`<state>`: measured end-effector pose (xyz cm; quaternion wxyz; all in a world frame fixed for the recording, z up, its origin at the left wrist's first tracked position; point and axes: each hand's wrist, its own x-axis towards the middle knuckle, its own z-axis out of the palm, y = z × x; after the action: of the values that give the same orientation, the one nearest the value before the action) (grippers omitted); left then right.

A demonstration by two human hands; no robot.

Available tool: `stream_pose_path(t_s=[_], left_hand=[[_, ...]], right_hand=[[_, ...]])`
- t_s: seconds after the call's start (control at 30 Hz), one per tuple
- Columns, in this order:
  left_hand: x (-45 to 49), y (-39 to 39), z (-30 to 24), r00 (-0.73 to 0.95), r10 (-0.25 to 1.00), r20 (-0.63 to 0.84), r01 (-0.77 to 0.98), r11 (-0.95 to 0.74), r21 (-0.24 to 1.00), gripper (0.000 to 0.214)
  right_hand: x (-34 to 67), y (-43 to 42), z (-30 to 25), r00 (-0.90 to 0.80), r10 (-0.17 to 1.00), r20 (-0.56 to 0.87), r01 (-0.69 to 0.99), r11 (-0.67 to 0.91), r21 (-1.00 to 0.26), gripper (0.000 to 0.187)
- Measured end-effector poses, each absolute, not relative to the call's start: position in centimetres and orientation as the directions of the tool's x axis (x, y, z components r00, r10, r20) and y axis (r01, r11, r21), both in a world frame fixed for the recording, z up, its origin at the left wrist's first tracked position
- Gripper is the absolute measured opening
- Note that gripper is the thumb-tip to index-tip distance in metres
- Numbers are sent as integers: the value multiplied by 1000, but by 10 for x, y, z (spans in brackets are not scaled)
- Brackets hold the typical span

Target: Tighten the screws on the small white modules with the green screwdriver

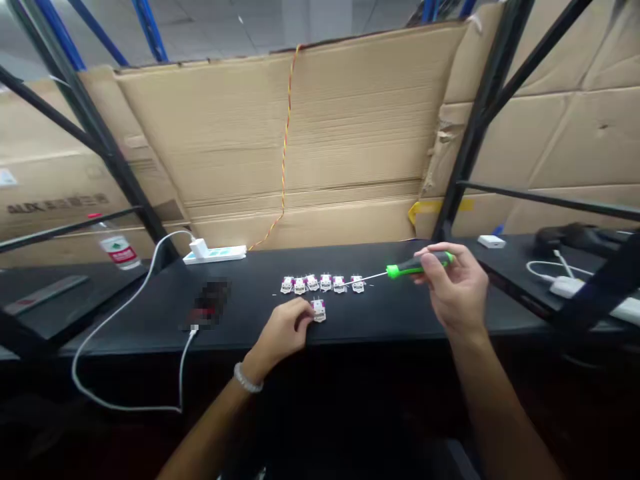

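My left hand (284, 331) rests on the black table (400, 307) near its front edge, fingers closed on a small white and purple part (319, 310). My right hand (456, 283) is raised to the right, shut on a screwdriver (400, 269) with a green and black handle. Its thin shaft points left, with the tip near the right end of a row of several similar small white parts (323, 283) laid out behind my left hand. A beaded bracelet (247, 378) circles my left wrist.
A white power strip (214, 253) with a plugged charger lies at the back left; its white cable (115, 320) loops over the front edge toward a blurred dark object (207, 303). A water bottle (117, 248) stands far left. Cardboard sheets and black frame bars (470, 133) stand behind. White chargers (567, 285) lie right.
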<state>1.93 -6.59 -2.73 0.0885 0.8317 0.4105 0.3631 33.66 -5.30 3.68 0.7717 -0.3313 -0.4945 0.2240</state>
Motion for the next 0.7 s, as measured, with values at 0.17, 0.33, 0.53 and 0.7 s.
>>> stream_pose_path(t_s=[0.17,0.33,0.53,0.7], left_hand=[[21,-56,-26,474,704,529,589,-700,403,22],[19,-55,-26,565,653,504,628,-737,250,23],[16,-53,-30,626,595,504,643,-760,98,27],[17,-52,-31,642,577,505,633,-771,75,29]], right_hand=[[337,-53,36,407,672,619,-19,684,-729,35],[338,-53,35,406,664,628,-17,692,-721,32],[338,-53,35,402,673,620,-8,680,-733,32],[337,-53,36,411,664,625,0,685,-728,33]])
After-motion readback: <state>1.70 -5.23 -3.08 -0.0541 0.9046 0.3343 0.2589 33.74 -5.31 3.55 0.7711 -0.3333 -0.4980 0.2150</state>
